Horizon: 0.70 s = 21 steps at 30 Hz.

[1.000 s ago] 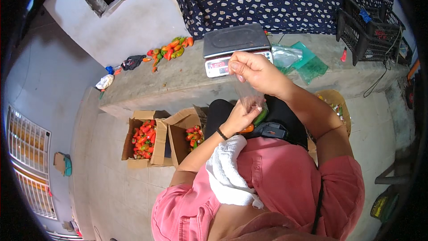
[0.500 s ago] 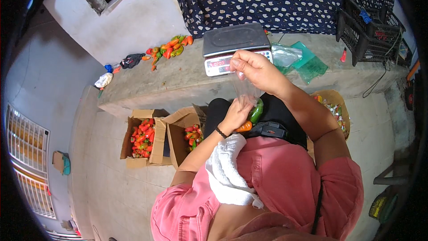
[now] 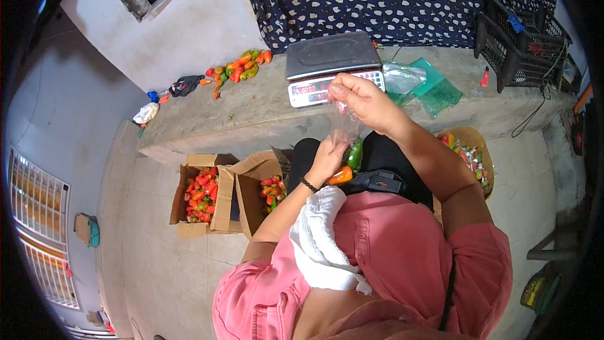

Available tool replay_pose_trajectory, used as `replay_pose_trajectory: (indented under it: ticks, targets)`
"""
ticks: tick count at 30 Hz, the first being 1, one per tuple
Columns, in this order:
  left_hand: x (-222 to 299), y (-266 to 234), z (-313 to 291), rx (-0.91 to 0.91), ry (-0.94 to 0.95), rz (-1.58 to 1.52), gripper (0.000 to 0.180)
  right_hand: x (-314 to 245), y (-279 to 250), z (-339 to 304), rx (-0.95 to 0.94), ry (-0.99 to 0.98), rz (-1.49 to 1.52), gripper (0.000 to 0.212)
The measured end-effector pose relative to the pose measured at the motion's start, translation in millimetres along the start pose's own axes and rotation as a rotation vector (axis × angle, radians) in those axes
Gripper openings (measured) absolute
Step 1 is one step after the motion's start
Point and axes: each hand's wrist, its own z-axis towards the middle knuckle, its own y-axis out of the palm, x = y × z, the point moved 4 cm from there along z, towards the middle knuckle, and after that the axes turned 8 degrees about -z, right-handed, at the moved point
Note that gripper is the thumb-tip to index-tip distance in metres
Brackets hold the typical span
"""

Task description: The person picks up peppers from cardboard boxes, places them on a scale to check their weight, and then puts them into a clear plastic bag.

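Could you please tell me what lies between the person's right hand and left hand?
In the head view, a clear plastic bag spans the stretch between the right hand and the left hand.

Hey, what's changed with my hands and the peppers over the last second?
Your left hand moved left and slightly up the picture; the green pepper and orange pepper shifted left too, both showing more. Your right hand still pinches the clear bag, and the scale stayed put.
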Motion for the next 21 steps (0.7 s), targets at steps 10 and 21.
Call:
replay_pose_trajectory:
  ticks: [10, 21]
  targets:
    - [-8, -7, -5, 0.034, -0.059, -0.111, 0.023, 20, -2, 1, 0.07, 0.139, 0.086, 0.021]
    - [-42, -12, -10, 0.161, -0.143, 0.017, 0.019, 69, -3, -2, 0.076, 0.359, 0.261, 0.02]
